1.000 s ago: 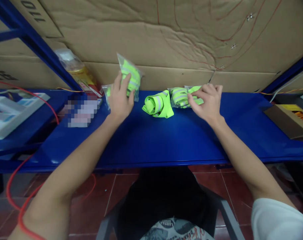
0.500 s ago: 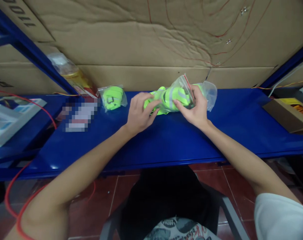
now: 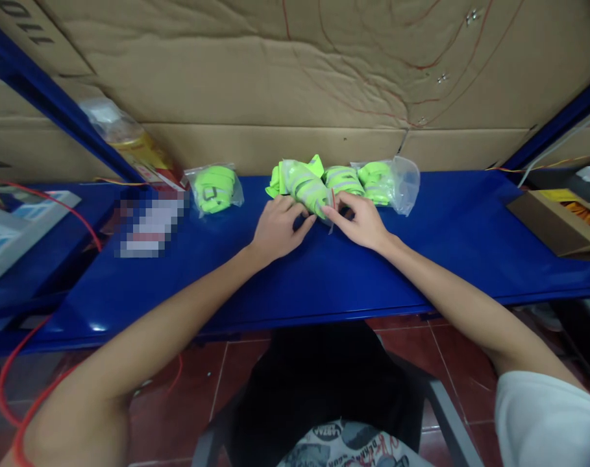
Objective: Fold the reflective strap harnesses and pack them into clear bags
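Observation:
Between my hands is a clear zip bag (image 3: pixel 306 185) holding a rolled neon-green reflective strap with silver stripes. It lies tilted, with its red-edged mouth toward me and to the right. My right hand (image 3: pixel 360 219) pinches that mouth end between thumb and fingers. My left hand (image 3: pixel 281 227) curls against the bag's lower left side, fingers bent and gripping there. Loose neon-green strap material (image 3: pixel 276 179) shows behind the bag. To the right lie a striped green roll (image 3: pixel 344 179) and another bagged roll (image 3: pixel 376 181). A separate bagged green strap (image 3: pixel 215 189) with a dark buckle sits at the left.
The blue shelf (image 3: pixel 324 279) runs across in front of a cardboard wall (image 3: pixel 217 78). A bottle (image 3: pixel 129 143) leans at the back left, near a blurred-out patch. An open carton (image 3: pixel 557 220) stands on the right, a white tray (image 3: pixel 32 227) on the left. Red tubing (image 3: pixel 7 383) hangs lower left.
The bag has turned and come down toward me, its red-edged mouth now pointing at me. My right hand moved left and down with it, uncovering the rolls behind.

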Demonstrator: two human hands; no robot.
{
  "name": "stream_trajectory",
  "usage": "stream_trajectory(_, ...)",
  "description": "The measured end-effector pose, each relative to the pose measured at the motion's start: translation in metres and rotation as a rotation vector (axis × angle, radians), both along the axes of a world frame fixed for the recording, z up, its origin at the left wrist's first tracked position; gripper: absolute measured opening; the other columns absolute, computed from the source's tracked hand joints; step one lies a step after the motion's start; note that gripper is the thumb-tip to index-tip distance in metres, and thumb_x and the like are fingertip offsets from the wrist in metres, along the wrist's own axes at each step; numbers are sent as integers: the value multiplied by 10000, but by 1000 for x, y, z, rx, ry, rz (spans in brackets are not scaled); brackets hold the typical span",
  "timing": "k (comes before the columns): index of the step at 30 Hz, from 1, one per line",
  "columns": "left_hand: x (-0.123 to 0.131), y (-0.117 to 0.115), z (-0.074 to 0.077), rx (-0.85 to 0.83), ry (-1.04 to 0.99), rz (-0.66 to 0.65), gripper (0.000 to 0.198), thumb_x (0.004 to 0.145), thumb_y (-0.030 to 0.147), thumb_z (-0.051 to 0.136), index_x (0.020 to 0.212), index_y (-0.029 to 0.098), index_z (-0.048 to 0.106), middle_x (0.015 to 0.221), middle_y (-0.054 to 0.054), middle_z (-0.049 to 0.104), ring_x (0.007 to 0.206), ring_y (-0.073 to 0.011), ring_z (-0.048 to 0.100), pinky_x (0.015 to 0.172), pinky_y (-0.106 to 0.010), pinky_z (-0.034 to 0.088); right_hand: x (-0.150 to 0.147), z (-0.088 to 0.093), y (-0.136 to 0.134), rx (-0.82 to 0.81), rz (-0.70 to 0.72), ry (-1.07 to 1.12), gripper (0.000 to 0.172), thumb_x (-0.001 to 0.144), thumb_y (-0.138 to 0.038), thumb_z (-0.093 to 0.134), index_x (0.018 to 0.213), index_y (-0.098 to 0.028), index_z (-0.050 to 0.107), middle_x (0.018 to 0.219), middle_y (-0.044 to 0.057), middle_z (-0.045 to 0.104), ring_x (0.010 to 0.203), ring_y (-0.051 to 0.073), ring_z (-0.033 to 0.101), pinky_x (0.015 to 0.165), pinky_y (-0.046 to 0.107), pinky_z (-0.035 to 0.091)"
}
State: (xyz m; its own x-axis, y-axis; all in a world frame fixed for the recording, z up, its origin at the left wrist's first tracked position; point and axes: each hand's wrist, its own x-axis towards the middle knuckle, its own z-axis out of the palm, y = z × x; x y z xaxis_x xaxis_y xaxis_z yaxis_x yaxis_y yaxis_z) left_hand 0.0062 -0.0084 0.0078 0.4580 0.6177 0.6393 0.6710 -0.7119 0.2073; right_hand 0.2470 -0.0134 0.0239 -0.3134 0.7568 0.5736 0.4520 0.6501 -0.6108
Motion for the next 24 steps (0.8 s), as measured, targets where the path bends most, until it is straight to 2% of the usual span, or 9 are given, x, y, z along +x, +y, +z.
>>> stream_trajectory(2, 0, -5, 4, 63, -21, -74, 325, 1067, 444, 606, 822, 235, 639, 734, -27, 644, 749, -219, 615, 787, -410, 535, -4, -1, -4, -36, 17, 70, 533, 1013, -678, 664, 750, -234, 530, 682, -16, 584, 636, 150, 527, 625, 317, 451)
stream_trajectory(5, 4, -14, 7, 104, -70, -238, 227, 1039, 399, 666, 876, 240, 663, 696, 14, 652, 673, -175, 607, 725, -353, 533, -12, 0, -12, -114, 117, 130, 495, 1022, -645, 665, 774, -225, 585, 676, -23, 589, 607, 133, 507, 584, 297, 428)
stream_trajectory(8, 7, -17, 6, 76, -143, -226, 204, 1031, 363, 677, 873, 233, 676, 752, 3, 713, 725, -168, 672, 736, -325, 558, -16, 0, -16, -170, 230, 120, 399, 1068, -578, 610, 903, -219, 663, 773, -8, 669, 641, 133, 567, 616, 290, 469)
stream_trajectory(12, 4, -14, 5, -41, -221, -166, 229, 1013, 386, 716, 856, 220, 697, 795, -7, 768, 725, -149, 723, 717, -285, 569, -12, -1, -13, -148, 231, 73, 337, 1087, -526, 584, 1000, -221, 697, 871, 15, 743, 710, 149, 631, 673, 296, 519)
stream_trajectory(17, 1, -14, 8, -101, -200, -258, 186, 1062, 357, 643, 984, 218, 739, 948, -43, 813, 829, -165, 761, 806, -304, 612, -9, -3, -10, -129, 228, 56, 302, 1076, -515, 616, 1026, -228, 697, 905, 15, 772, 746, 159, 681, 714, 304, 562)
stream_trajectory(24, -1, -13, 8, -112, -149, -299, 201, 1096, 353, 577, 1025, 222, 712, 972, -56, 782, 886, -187, 739, 832, -334, 605, -7, 2, -13, -60, 244, -17, 267, 1091, -487, 605, 1024, -237, 674, 883, 15, 752, 770, 172, 696, 743, 314, 569)
